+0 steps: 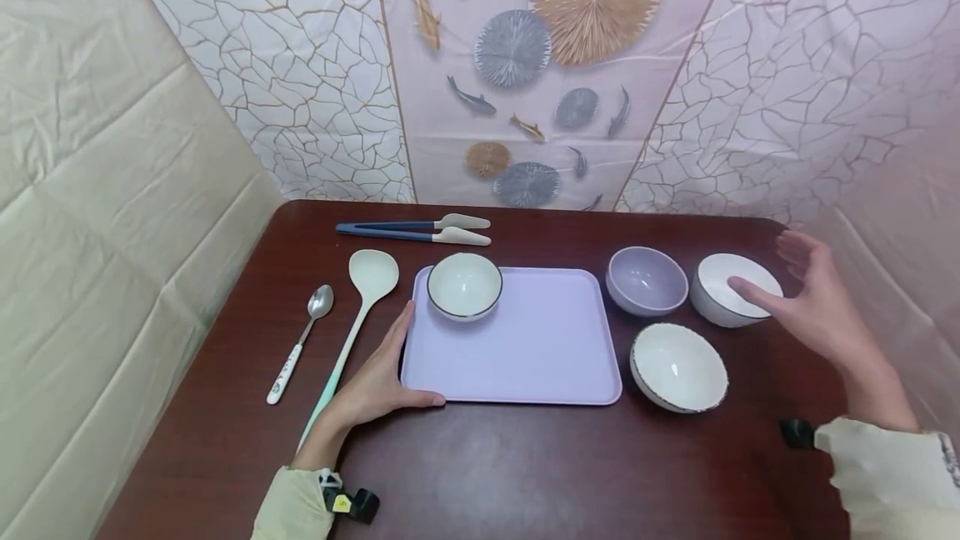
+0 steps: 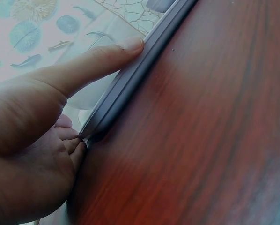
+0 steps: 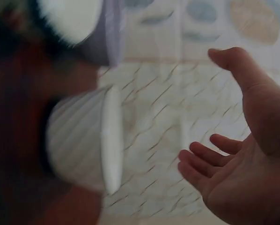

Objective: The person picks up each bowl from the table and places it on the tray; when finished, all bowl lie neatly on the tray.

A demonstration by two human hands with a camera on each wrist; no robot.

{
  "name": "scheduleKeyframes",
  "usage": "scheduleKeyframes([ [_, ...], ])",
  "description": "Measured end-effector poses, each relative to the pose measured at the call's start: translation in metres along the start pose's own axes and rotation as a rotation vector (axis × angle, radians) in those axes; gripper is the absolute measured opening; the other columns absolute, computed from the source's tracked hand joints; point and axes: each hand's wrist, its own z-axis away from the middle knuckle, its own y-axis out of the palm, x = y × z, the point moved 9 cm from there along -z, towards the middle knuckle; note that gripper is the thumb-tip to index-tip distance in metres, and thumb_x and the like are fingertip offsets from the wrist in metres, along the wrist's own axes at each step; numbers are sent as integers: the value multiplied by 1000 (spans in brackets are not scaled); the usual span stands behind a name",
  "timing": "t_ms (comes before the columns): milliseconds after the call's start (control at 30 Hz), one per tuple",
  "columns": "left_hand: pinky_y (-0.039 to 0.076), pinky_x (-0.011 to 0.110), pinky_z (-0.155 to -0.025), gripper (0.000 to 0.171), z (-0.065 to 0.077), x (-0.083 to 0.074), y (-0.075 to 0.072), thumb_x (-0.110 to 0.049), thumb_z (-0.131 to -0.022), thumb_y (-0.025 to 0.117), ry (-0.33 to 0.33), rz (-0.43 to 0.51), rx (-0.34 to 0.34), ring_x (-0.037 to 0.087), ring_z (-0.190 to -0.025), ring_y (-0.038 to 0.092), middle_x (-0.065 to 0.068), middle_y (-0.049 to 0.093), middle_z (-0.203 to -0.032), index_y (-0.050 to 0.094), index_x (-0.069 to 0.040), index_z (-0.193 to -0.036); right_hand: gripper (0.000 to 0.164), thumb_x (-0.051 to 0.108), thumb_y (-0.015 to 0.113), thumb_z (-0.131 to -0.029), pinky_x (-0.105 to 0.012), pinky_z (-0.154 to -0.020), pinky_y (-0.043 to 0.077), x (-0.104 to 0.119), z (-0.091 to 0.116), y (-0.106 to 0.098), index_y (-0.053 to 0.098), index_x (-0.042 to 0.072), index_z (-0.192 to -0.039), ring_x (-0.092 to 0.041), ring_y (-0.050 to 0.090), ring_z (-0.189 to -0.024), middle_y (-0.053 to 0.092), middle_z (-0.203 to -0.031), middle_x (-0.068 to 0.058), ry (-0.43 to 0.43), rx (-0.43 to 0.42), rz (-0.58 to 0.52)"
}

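Note:
A lavender tray (image 1: 525, 340) lies mid-table with a white, dark-rimmed bowl (image 1: 464, 287) at its upper left. My left hand (image 1: 375, 386) rests against the tray's near left corner, fingers straight along its left side. In the left wrist view its thumb (image 2: 130, 44) lies on the tray's near rim (image 2: 126, 84). Over on the right, my right hand (image 1: 821, 302) is spread beside a white ribbed bowl (image 1: 731, 307), its thumb overlapping the bowl's opening in the head view. The right wrist view shows a gap between that hand (image 3: 252, 150) and the ribbed bowl (image 3: 81, 140).
A purple bowl (image 1: 647, 282) and a white, speckle-rimmed bowl (image 1: 678, 367) stand right of the tray. Left of it lie a long-handled ladle (image 1: 372, 275) and a metal spoon (image 1: 320, 302). Blue-handled tongs (image 1: 397, 232) lie behind, near the patterned backdrop (image 1: 510, 123).

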Motion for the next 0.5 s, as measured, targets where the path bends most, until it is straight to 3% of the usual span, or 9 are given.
scheduleKeyframes([
  [233,20,45,-113,135,0,1,1,-40,-64,93,-8,5,3,12,-146,7,1,2,-164,1,-14,-159,103,26,74,-89,-55,-113,9,-52,2,9,-1,2,-154,-47,12,-141,9,-155,-31,80,14,-32],
  [500,20,47,-112,135,0,3,0,-41,-64,93,-1,-2,-3,12,-146,7,2,2,-164,0,-15,-159,109,28,76,-87,-55,-112,8,-78,2,22,-7,3,-154,-46,7,-143,5,-156,-31,124,16,-41],
])
